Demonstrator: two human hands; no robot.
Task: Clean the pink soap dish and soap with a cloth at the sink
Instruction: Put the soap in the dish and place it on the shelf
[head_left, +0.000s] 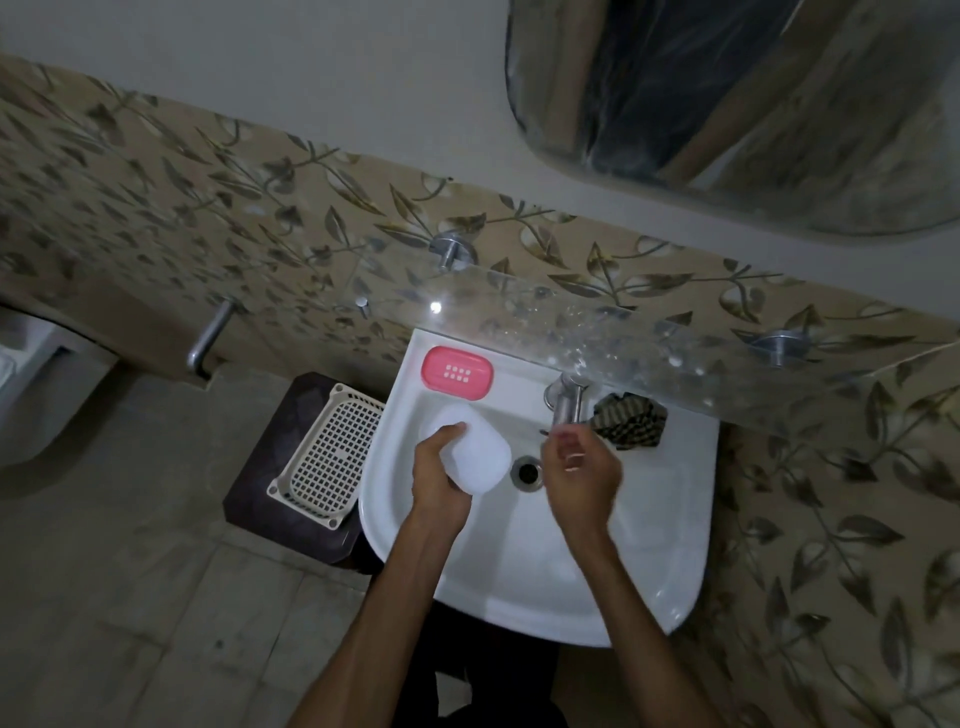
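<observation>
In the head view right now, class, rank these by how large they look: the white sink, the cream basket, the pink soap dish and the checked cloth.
1. White sink, clearly largest.
2. Cream basket.
3. Pink soap dish and checked cloth look alike; the cloth is crumpled, so I won't rank them.

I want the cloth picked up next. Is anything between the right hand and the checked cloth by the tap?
Nothing visible blocks it. The right hand hovers empty over the basin, and the checked cloth lies on the sink rim just beyond it, right of the tap. The tap stands beside that path, not across it.
</observation>
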